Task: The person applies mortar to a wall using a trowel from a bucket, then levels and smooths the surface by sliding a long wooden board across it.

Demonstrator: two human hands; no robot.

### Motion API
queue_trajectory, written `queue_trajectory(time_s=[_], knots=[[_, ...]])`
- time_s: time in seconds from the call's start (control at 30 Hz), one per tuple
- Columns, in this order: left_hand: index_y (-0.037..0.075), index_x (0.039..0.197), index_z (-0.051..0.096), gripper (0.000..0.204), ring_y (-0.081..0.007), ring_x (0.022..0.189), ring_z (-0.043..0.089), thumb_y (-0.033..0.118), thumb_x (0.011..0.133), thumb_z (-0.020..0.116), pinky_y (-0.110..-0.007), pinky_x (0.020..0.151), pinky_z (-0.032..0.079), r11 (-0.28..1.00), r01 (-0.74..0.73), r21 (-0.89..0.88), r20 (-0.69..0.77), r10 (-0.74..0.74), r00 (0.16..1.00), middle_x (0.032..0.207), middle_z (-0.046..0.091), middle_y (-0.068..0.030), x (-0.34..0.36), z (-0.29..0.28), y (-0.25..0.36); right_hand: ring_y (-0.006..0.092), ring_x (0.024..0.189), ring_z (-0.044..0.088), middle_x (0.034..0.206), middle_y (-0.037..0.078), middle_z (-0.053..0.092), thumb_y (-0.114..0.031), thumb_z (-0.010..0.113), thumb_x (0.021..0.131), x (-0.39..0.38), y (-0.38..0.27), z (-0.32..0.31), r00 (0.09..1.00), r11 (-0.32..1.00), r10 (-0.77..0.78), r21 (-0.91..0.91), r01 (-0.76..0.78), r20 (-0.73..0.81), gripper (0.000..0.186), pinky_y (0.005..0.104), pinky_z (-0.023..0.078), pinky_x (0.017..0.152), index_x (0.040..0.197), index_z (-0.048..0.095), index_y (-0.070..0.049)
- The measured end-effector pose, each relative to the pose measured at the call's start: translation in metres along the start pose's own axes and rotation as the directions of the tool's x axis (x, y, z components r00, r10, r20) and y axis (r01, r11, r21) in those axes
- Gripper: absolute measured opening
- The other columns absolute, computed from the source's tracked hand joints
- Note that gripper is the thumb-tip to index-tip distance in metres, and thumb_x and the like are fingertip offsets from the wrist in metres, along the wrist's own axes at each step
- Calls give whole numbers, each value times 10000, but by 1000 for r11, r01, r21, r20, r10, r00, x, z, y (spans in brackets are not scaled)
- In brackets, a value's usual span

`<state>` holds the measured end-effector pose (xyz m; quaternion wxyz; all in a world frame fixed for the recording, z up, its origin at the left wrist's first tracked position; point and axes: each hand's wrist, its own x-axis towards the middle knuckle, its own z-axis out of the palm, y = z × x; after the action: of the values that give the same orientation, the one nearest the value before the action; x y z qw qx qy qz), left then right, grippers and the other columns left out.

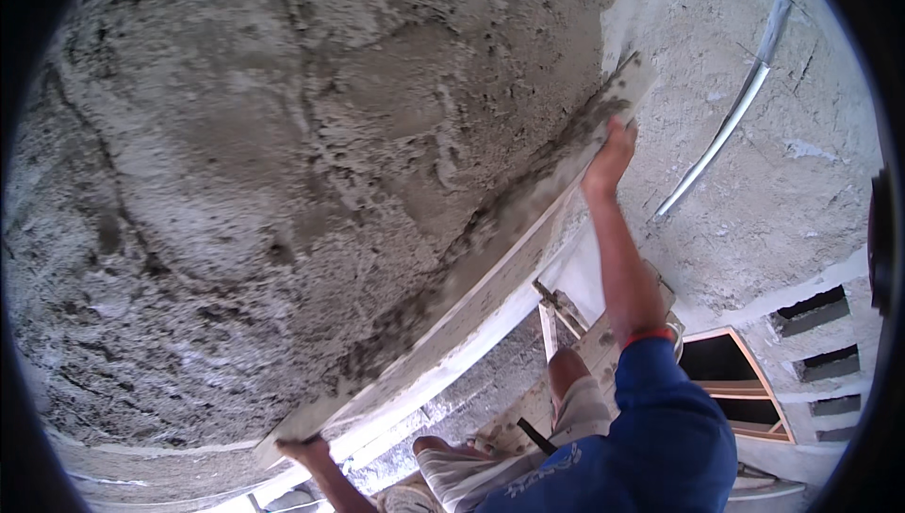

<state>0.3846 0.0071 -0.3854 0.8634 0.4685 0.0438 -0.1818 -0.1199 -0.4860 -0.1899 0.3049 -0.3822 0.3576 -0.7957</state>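
Observation:
A long plasterer's straightedge (509, 247) lies slantwise against the rough grey wall (236, 155), running from lower left to upper right. Wet mortar clings along its upper side. My right hand (611, 159) grips it near the far upper end, the arm stretched out. Close to the lower left end, my left hand (306, 452) is closed round its edge. The fingers of both hands are partly hidden by the straightedge. Fresh mortar on the wall above is uneven, with ridges, pits and cracks.
A pale conduit (745, 103) sticks out along the right-hand wall. Farther down are a wooden window frame (764, 381) and several vent slots (825, 362). Wooden scaffold boards (596, 348) lie below me, beside my legs.

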Motion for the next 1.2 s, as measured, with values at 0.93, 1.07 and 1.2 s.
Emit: queue_trajectory(time_s=[0.93,1.07,1.2], knots=[[120,1235,515,525,-258,1109,552,450,850,381,-411,924,476,934,286,-215,-182,-326,928,1227,562,-73,-49,83,35,213,997,490,1093,149,525,-165,397,911,63,-43,23,988,987,-155,-27,156,20,440,327,381,915,1265,341,90],[109,1279,470,586,-285,1177,493,507,864,361,-471,979,431,971,208,-120,-159,-225,961,1280,511,-76,-65,103,36,198,977,493,1072,131,525,-108,400,864,71,-51,23,997,984,77,165,-71,-30,414,319,382,898,1248,372,43],[117,1228,495,599,-273,1087,538,560,839,388,-444,934,457,975,193,-106,-273,-215,938,1203,545,-70,-42,74,47,196,1049,464,1143,127,500,-136,424,892,25,-46,30,989,975,150,169,-146,-10,427,324,351,944,1283,351,18]])
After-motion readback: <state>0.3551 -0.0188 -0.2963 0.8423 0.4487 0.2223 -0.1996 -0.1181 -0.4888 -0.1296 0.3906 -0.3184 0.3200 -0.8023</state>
